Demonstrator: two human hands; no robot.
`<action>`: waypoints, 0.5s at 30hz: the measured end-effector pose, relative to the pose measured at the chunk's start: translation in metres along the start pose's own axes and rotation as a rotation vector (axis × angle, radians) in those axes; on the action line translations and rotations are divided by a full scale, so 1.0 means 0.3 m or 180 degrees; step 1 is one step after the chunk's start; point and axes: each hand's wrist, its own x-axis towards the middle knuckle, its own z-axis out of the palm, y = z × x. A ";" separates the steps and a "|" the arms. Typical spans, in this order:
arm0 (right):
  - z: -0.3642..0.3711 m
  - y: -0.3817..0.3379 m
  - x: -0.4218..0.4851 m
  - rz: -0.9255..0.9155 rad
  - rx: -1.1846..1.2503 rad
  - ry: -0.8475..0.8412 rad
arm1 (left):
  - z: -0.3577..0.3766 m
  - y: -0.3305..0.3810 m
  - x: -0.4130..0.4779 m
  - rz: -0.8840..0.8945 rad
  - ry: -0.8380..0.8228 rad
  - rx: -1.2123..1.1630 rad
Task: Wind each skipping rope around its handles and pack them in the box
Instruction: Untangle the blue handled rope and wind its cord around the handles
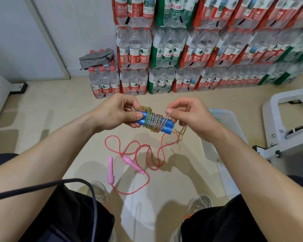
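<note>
L hand (118,112) grips left end of blue handles (165,127): thumb pressed on top, fingers curled under. R hand (191,117) pinches beaded rope (152,119) betw. thumb + forefinger at handles' right end. Rope coiled several turns round handles, frame centre; loose tail hangs below R hand. Pink skipping rope (133,165) lies unwound on floor, lower centre. Clear box (233,123) right of centre, partly behind R forearm. Water-bottle packs (166,49) stacked across top.
</note>
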 end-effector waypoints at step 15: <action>0.132 0.053 0.007 0.1090 0.1325 0.0204 | 0.053 -0.024 -0.023 -0.0384 -0.0054 -0.1714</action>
